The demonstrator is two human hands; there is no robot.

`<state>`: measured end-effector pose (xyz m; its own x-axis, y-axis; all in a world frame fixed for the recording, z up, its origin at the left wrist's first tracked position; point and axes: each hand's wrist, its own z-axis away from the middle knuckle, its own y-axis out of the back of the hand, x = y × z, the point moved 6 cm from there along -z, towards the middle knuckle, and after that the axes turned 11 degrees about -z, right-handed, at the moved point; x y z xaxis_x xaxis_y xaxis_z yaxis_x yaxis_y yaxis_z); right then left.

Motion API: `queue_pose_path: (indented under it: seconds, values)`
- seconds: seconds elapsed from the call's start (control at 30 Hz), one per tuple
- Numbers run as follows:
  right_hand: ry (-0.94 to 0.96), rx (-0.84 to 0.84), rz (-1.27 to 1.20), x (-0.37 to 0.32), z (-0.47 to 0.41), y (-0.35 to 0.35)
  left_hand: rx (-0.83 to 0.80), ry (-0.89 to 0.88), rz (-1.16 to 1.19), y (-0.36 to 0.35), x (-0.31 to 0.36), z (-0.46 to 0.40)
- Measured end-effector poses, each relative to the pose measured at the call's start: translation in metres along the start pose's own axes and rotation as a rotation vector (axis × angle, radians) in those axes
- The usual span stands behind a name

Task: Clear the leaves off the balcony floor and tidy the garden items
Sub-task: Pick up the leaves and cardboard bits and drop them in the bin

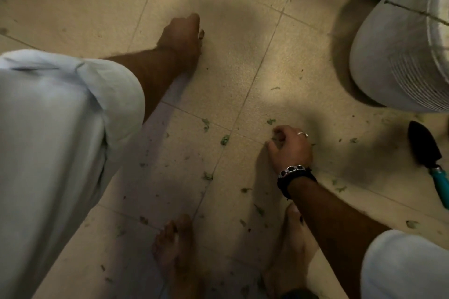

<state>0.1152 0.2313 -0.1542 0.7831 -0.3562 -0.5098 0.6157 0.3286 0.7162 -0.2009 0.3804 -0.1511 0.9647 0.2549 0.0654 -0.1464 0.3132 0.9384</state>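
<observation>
I crouch barefoot on the tile floor (pixel 243 31), both hands down among the leaves (pixel 224 139). My right hand (pixel 290 147), ringed and braceleted, hovers low over the tiles with its fingers curled inward, thumb and forefinger closing on a green scrap; whether the pinch has actually caught it I cannot tell. My left hand (pixel 183 36) reaches farther out, fingers curled under into a loose fist; what, if anything, it holds is hidden.

The leaves lie scattered as small torn bits, thickest between my right hand and my feet, with more strung out toward the trowel (pixel 427 155), which lies flat at the right edge, just beside the white pot (pixel 388 56).

The pieces look thin and flat to the tile, so I judge nail-tip pinching slow. Better, I think, to sweep the bits with a flat palm into one heap near my feet, then lift the heap with cupped hands. The grout lines may snag fragments; I would drag across them, not along. The trowel could serve as a scoop before it is put away.
</observation>
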Motion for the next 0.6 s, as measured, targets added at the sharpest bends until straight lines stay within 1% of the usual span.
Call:
queue_pose_path:
  seconds: [0.07, 0.13, 0.17, 0.23, 0.33, 0.4, 0.5, 0.53, 0.6]
  values:
    - [-0.02, 0.035, -0.017, -0.005, 0.001, 0.0, 0.008, 0.048, 0.078, 0.002, -0.001, 0.0]
    - [0.032, 0.027, -0.049, -0.017, 0.005, -0.006, 0.031, 0.09, 0.117, 0.001, -0.002, -0.003]
    - [0.102, -0.009, -0.046, -0.028, 0.009, -0.012, 0.053, 0.09, 0.099, 0.0, -0.002, -0.004]
    - [0.26, -0.134, 0.02, -0.051, 0.019, -0.031, 0.094, 0.064, 0.051, 0.0, 0.0, -0.005]
    - [0.402, -0.348, 0.173, -0.076, 0.028, -0.066, 0.081, 0.035, 0.051, 0.0, -0.002, -0.004]
    - [0.409, -0.424, 0.273, -0.081, 0.026, -0.082, 0.059, -0.018, 0.083, 0.0, -0.004, 0.002]
    - [0.469, -0.433, 0.383, -0.086, 0.023, -0.089, 0.034, -0.107, 0.145, 0.004, -0.018, 0.026]
    - [0.458, -0.417, 0.37, -0.086, 0.022, -0.088, 0.026, -0.095, 0.165, 0.006, -0.031, 0.039]
    - [0.363, -0.374, 0.297, -0.085, 0.017, -0.082, 0.018, -0.035, 0.176, 0.005, -0.064, 0.069]
